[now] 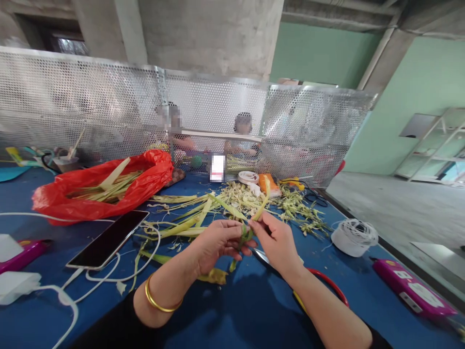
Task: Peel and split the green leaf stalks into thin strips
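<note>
In the middle of the head view, my left hand point(214, 240) pinches a small green twist of leaf strip point(244, 234) between thumb and fingers. My right hand point(276, 240) meets it and grips a pale yellow-green leaf strip point(260, 206) that sticks up past the fingertips. Part of the twist is hidden by my fingers. Scissors point(329, 281) with red and yellow handles lie beneath my right forearm, partly covered. A yellowed leaf piece point(216, 277) rests on the table below my left hand.
A red plastic bag point(54, 194) of dried leaves, a phone point(109, 241) with white cables, leaf scraps point(234, 195), a white string spool point(352, 242) and a purple tool point(410, 288) lie on the blue table point(232, 320). Behind a perforated metal screen point(214, 106) sit other people.
</note>
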{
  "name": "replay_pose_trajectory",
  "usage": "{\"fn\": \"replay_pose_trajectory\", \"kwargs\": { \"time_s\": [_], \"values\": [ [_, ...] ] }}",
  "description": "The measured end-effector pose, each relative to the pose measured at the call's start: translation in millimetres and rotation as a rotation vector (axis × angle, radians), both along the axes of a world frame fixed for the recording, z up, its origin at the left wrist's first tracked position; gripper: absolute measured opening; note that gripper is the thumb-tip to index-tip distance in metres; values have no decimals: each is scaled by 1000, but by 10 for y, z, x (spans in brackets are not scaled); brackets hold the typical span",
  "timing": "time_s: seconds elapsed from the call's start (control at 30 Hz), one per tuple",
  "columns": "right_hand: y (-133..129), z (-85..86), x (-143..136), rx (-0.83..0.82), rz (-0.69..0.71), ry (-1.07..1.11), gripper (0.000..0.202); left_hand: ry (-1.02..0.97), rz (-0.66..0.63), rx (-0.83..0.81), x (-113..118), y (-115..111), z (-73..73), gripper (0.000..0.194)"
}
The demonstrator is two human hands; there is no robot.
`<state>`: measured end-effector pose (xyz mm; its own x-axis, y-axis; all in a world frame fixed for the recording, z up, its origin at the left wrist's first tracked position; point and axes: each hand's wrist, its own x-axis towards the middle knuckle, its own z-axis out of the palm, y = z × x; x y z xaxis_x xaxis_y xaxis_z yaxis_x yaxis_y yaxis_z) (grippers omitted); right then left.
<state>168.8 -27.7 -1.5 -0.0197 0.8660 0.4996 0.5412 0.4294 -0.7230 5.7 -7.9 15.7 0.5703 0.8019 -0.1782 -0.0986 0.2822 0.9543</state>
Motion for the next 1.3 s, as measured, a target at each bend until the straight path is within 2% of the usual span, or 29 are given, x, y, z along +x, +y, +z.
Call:
{"fn": "replay_pose_trajectory", "kwargs": {
  "time_s": [0.1,0.17,0.3,0.4,0.47,0.6,0.7,0.77,0.83,0.97,1.03,1.1,1.17,1.3],
  "values": [
    [5,8,12,-5,-31,61,23,-98,-46,-20,10,-5,0,26],
    [10,8,12,0,-65,82,25,-103,-41,48,44,-26,-6,24],
    [18,5,-13,-43,-70,138,29,110,142,318,145,-98,-15,15],
    [12,35,-10,-135,-40,233,23,198,278,384,162,-113,12,22],
    [-4,83,15,-219,67,328,18,186,321,362,126,-82,36,23],
    [-49,207,86,-343,383,436,23,106,313,252,16,18,55,22],
    [-68,244,110,-376,479,464,24,83,292,224,-20,46,57,21],
    [-69,228,110,-325,456,451,20,73,275,229,-15,37,59,21],
    [-67,199,104,-211,371,406,13,74,257,246,1,20,59,19],
    [-61,162,98,195,175,436,15,107,237,251,25,10,48,20],
    [-59,161,97,309,124,533,18,124,246,242,26,17,39,19],
    [-61,167,94,251,123,606,20,141,249,247,25,27,26,18],
    [-65,179,92,94,136,614,21,161,256,265,24,36,10,17],
    [-77,217,89,-131,73,430,20,192,297,306,40,33,-1,17]
  ]
}}
